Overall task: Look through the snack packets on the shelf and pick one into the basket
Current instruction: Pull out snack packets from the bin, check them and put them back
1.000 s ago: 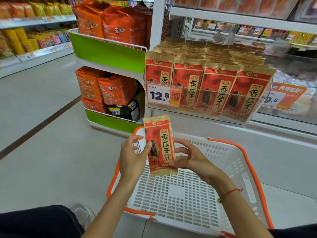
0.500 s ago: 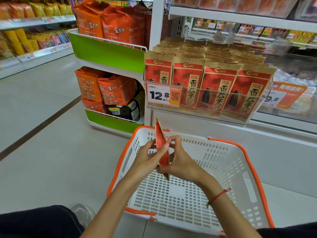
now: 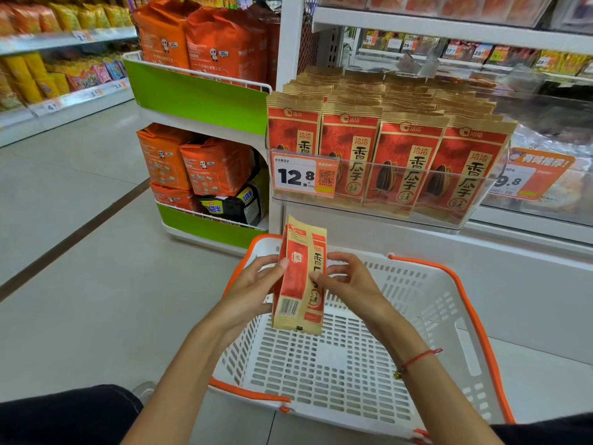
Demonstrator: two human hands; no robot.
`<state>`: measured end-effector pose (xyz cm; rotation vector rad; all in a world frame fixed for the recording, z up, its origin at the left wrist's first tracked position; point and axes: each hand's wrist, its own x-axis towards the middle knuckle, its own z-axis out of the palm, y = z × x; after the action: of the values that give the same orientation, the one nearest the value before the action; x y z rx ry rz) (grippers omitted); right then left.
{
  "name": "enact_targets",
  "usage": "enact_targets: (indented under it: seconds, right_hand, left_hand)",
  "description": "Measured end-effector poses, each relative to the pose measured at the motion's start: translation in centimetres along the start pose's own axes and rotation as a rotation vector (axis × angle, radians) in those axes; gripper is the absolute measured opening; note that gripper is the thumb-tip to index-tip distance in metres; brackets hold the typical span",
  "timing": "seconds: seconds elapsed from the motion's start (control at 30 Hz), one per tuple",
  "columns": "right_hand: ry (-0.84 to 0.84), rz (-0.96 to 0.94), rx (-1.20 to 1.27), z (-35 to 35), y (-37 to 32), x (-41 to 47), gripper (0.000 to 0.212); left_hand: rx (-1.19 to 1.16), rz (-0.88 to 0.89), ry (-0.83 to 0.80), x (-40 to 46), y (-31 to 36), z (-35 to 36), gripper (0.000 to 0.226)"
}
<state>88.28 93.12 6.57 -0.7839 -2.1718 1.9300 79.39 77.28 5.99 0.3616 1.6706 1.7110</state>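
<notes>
We hold one red and tan snack packet [image 3: 300,277] upright between both hands, directly above the white basket [image 3: 442,319] with the orange rim. Our left hand [image 3: 253,284] grips the packet's left edge, thumb tip pressed on the side facing us, the other fingers curled behind it. Our right hand [image 3: 349,281] pinches the right edge, fingers bent round the front. The packet is turned partly edge-on, so we see its barcode panel near the lower end and a strip of the printed front beside it. Its bottom edge hangs over the basket's slotted floor without touching it.

Just beyond our hands, and higher, a clear shelf tray [image 3: 385,200] holds rows of matching packets [image 3: 404,165] standing upright, with a price tag [image 3: 303,176] reading 12.8 clipped to its front left. Further to the left of our hands, a green and white rack [image 3: 199,97] carries large orange bags [image 3: 221,43] on two levels. A red cord bracelet [image 3: 417,359] circles our right wrist.
</notes>
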Motion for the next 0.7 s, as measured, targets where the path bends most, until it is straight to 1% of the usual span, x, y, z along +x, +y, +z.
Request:
enact_targets:
  seconds: [0.17, 0.37, 0.53, 0.7]
  right_hand:
    - [0.17, 0.002, 0.028, 0.2, 0.6, 0.4, 0.027]
    - [0.329, -0.108, -0.108, 0.0, 0.7, 0.8, 0.012]
    - [0.411, -0.183, -0.283, -0.2, 1.0, 0.9, 0.012]
    - [0.43, -0.207, -0.311, -0.5, 1.1, 1.0, 0.013]
  left_hand:
    - [-0.007, -0.044, -0.036, 0.2, -0.7, 0.0, 0.031]
    - [0.141, -0.064, -0.018, 0.4, -1.0, 0.0, 0.032]
    - [0.235, -0.068, 0.0, 0.5, -1.2, 0.2, 0.036]
    - [0.264, -0.071, -0.009, 0.4, -1.2, 0.2, 0.034]
